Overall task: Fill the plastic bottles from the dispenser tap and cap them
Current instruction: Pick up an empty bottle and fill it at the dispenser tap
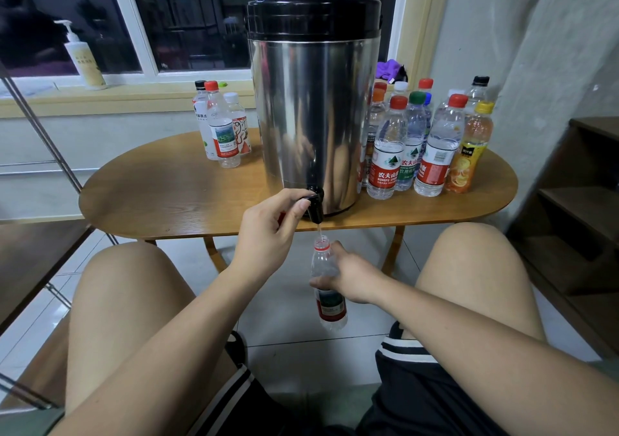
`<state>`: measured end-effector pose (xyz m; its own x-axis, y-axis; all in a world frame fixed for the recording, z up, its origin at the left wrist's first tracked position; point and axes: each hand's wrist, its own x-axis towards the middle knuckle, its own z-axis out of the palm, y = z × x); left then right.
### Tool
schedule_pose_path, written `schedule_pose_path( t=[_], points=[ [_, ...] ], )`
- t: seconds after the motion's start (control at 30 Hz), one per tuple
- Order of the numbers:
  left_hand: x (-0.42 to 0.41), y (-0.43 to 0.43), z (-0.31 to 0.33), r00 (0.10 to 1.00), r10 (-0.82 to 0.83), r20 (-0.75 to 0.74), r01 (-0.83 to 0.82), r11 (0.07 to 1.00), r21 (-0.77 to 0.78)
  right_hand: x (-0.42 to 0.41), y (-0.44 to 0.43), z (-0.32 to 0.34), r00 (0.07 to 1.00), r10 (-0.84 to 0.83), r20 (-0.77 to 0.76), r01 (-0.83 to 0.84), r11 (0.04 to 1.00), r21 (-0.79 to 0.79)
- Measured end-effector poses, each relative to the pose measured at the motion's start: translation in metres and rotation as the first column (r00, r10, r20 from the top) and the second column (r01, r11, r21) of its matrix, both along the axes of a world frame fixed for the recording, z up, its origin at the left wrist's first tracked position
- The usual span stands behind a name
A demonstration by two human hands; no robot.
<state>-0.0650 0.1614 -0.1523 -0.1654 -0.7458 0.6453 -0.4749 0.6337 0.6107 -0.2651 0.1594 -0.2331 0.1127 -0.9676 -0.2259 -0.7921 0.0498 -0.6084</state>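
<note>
A steel dispenser (pixel 313 114) with a black lid stands on the wooden table (pixel 174 201). Its black tap (pixel 315 206) juts over the table's front edge. My left hand (pixel 271 224) pinches the tap lever between thumb and fingers. A thin stream of water falls from the tap into an uncapped clear bottle (pixel 326 288) with a red and green label. My right hand (pixel 348 276) grips that bottle around its middle, holding it upright below the table edge. A hint of red shows inside my left palm; what it is I cannot tell.
Several capped bottles (pixel 432 144) crowd the table to the right of the dispenser, and three bottles (pixel 222 127) stand to its left. A pump bottle (pixel 85 57) sits on the windowsill. My knees flank the bottle; a dark shelf (pixel 579 201) is at right.
</note>
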Motion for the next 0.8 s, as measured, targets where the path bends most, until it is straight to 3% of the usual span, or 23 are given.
schedule_pose_path(
  t=[0.8],
  points=[
    [0.0003, -0.0003, -0.0009, 1.0, -0.004, 0.009, 0.003, 1.0, 0.002, -0.0001, 0.0002, 0.0005, 1.0, -0.007, -0.013, 0.007, 1.0, 0.005]
  ],
)
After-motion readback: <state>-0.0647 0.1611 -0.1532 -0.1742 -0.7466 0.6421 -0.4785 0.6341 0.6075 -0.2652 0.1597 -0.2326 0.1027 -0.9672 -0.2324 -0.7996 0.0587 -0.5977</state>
